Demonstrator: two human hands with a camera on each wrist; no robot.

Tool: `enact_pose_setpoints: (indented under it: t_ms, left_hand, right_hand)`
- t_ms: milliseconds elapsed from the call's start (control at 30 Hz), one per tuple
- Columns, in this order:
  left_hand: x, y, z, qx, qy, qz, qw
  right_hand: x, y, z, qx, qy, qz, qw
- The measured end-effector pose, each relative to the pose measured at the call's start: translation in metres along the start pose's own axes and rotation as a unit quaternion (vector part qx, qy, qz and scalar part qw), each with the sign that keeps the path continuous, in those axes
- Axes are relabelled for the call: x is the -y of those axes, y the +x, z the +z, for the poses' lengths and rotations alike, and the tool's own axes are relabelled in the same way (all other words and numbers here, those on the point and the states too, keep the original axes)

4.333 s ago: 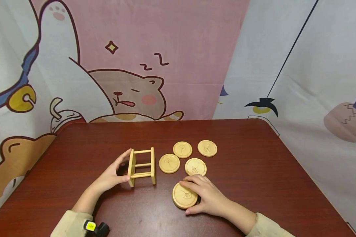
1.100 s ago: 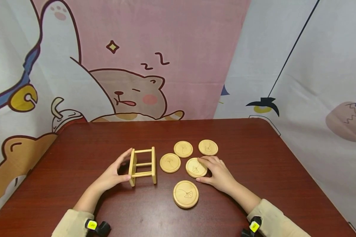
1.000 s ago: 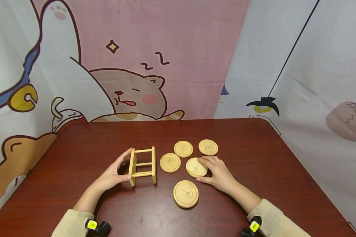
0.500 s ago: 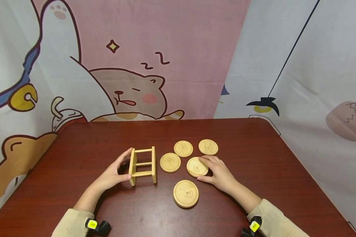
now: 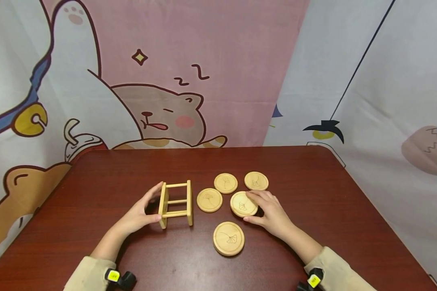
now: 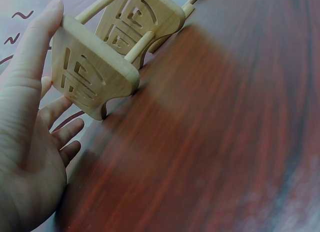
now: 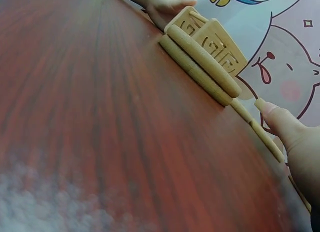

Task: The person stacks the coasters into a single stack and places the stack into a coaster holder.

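My left hand holds the left side panel of a small wooden coaster rack, thumb at the near edge and a finger at the far one. In the left wrist view the panel of this rack has cut-out slots, and round rods join it to a second panel. Thumb and fingers of my right hand pinch a round wooden coaster by its right side; a leaf is engraved on it. Nearer to me lies a stack of coasters. The right wrist view shows my right thumb beside the coasters.
Three more coasters lie behind: the left one, the middle one and the right one. All rest on a dark red-brown table. A printed cloth hangs beyond its far edge.
My right hand has left the near stack and taken hold of the coaster behind it. That coaster has shifted slightly right and away from me. My left hand stays on the rack.
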State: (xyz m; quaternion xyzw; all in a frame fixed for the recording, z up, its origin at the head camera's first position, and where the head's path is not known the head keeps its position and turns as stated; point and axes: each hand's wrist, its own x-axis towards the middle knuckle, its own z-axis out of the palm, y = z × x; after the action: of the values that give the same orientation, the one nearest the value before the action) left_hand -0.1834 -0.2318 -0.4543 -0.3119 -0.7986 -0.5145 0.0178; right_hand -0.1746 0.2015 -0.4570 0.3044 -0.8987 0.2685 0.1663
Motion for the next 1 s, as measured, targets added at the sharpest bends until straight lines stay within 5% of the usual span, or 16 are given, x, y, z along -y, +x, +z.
enact_pose_setpoints:
  t_ms: [1000]
  left_hand:
    - [0.002, 0.000, 0.000, 0.005, -0.004, 0.016, 0.9999]
  right_hand:
    - [0.022, -0.010, -0.002, -0.025, 0.019, -0.051, 0.998]
